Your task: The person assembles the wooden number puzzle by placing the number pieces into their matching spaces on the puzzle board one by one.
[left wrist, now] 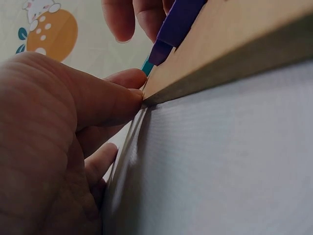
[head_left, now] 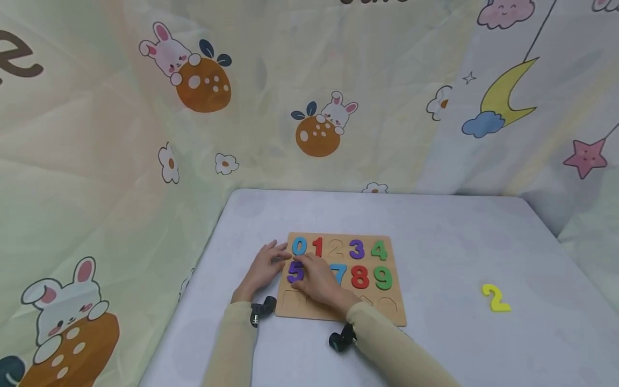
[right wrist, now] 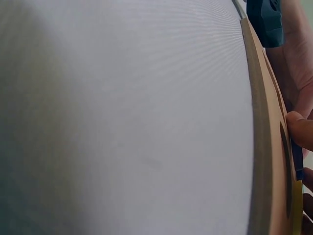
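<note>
A wooden number board point(head_left: 369, 259) lies on the table with coloured numerals in two rows. My right hand point(head_left: 316, 279) reaches over it, thumb and forefinger pinching the purple number 5 point(head_left: 295, 272) at its slot. My left hand point(head_left: 265, 269) is at the board's left edge; in the left wrist view its thumb point(left wrist: 112, 100) and forefinger grip that edge. The blue 0 point(head_left: 299, 245) and red 1 point(head_left: 317, 246) sit just above. The slot for 2 shows only an outline, and a yellow number 2 point(head_left: 496, 298) lies apart on the right. My right hand covers the place between 5 and 7.
The purple 3 point(head_left: 357, 249), green 4 point(head_left: 379, 250), blue 7 point(head_left: 338, 271), red 8 point(head_left: 360, 277) and green 9 point(head_left: 383, 278) sit on the board. A white cloth point(head_left: 450, 242) covers the table, and a printed curtain point(head_left: 271, 64) hangs behind.
</note>
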`<state>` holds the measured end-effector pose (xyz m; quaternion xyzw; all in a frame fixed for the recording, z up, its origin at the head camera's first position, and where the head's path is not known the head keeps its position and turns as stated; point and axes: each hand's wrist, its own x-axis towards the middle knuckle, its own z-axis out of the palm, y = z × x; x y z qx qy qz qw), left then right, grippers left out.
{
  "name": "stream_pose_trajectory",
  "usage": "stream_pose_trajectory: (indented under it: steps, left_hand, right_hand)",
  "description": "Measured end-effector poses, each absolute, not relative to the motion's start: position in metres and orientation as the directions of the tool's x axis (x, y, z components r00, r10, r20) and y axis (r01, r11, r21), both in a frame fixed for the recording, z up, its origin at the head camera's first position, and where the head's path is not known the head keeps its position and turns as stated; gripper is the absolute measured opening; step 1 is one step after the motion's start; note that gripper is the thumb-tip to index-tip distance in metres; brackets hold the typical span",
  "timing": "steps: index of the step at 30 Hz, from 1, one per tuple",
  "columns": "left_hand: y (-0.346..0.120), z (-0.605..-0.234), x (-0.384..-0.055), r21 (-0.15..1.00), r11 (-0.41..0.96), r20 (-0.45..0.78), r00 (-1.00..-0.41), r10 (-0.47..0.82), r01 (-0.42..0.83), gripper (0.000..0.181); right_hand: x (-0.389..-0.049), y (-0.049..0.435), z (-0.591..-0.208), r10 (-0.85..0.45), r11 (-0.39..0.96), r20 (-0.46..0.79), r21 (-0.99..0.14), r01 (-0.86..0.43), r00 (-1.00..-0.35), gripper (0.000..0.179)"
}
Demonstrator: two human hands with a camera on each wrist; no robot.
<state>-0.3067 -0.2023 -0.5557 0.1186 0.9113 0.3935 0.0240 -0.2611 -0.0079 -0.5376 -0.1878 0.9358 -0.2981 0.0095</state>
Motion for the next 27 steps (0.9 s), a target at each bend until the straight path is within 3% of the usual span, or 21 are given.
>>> stream_pose_trajectory:
  steps: [12,27]
  left_hand:
    - [-0.201,-0.556,-0.306,0.728,0.665,0.028,-0.976,0.216,0.168,0.019]
    - [-0.2,-0.556,-0.305,0.745,0.648,0.036,-0.979,0.198,0.159,0.02]
  right_hand:
    - [-0.252,0.009,-0.534,-0.371,0.694,0.102,-0.63,-0.349,-0.923,0.059]
    - [-0.256,0.087,-0.517,-0.258,0.625,0.216,-0.705,-0.334,-0.942,0.039]
